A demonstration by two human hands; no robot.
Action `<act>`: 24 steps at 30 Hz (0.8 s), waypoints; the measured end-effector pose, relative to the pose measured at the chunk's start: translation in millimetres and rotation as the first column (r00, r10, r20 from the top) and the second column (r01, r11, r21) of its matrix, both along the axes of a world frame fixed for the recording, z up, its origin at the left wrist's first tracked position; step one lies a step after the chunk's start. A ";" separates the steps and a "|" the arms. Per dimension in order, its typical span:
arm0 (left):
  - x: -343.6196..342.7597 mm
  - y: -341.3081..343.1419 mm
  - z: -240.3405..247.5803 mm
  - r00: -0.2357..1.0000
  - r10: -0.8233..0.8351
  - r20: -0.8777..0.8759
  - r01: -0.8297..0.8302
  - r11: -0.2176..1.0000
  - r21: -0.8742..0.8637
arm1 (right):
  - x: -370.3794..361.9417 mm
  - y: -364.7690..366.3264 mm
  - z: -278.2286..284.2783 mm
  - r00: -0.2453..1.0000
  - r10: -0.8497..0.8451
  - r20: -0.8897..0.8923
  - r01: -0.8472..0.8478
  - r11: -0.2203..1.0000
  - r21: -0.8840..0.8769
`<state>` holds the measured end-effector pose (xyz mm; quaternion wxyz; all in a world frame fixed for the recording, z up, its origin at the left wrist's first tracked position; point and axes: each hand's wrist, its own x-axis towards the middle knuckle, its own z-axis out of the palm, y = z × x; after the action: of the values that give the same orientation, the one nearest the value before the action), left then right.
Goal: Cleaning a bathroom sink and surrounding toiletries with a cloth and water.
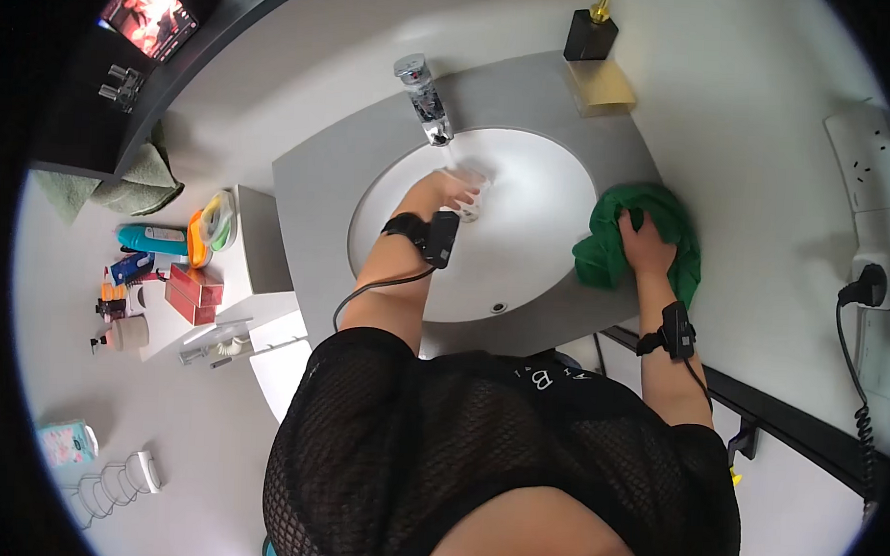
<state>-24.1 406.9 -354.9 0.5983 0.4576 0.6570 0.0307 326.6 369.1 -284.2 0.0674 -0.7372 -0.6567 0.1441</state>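
My left hand (455, 190) is in the white sink basin (535, 232), just below the spout of the chrome tap (427, 101). Its fingers look spread apart, with a clear, shiny patch around them; whether that is only water or also something see-through, I cannot tell. On the counter right of the basin lies a bunched green cloth (602, 259). My right hand (650, 248) is pressed into its folds, thumb and fingers closing on the fabric.
A dark bottle with a gold top (592, 34) stands at the back right of the grey counter (310, 214). Sockets with a plugged-in coiled cord (861, 283) are on the right wall. At left, a white cabinet (260, 242) bears toiletries; a screen (150, 18) glows above.
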 end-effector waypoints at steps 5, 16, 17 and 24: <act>-17.3 -15.5 13.0 0.784 0.387 0.486 -0.324 0.922 -0.210 | -2.2 -0.4 -6.9 0.999 -0.008 0.053 0.001 0.990 0.139; -6.0 -35.2 66.8 0.811 0.493 0.314 -0.482 0.868 -0.118 | -1.4 -0.7 -6.1 0.998 -0.052 0.030 0.054 0.996 -0.071; -7.6 -36.3 69.5 0.839 0.452 0.303 -0.457 0.888 -0.056 | -1.0 -0.2 -6.7 0.998 -0.048 0.035 0.050 0.997 -0.061; -9.3 -48.1 80.4 0.957 0.143 -0.253 0.029 0.820 0.572 | -7.8 -3.3 7.4 1.000 -0.008 -0.022 0.007 0.999 -0.041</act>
<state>-33.5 358.8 -274.5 0.3319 0.5948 0.7103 0.1774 318.8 365.8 -276.8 0.0600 -0.7391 -0.6502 0.1653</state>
